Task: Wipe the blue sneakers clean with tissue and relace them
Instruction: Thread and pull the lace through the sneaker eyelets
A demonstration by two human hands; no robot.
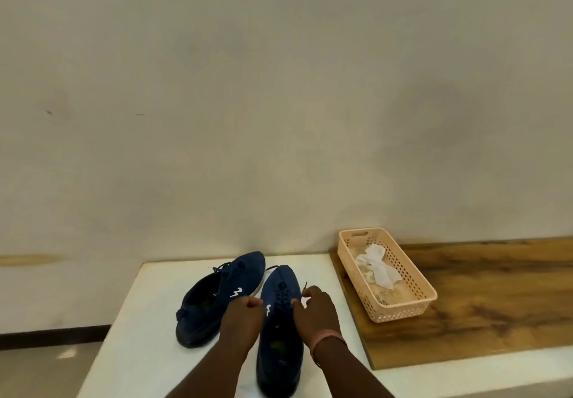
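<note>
Two navy blue sneakers with white logos sit on the white table (148, 335). The left sneaker (214, 298) lies tilted on its side, toe toward the wall, laces threaded. The right sneaker (280, 329) stands upright just beside it, its lace end (304, 286) seemingly loose. A crumpled white tissue (376, 265) lies in the peach basket (403, 310), well apart.

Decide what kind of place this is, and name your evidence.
Probably an indoor home or workroom corner: a plain cream wall, a white tabletop beside a brown wooden board, and a peach perforated plastic basket.
</note>
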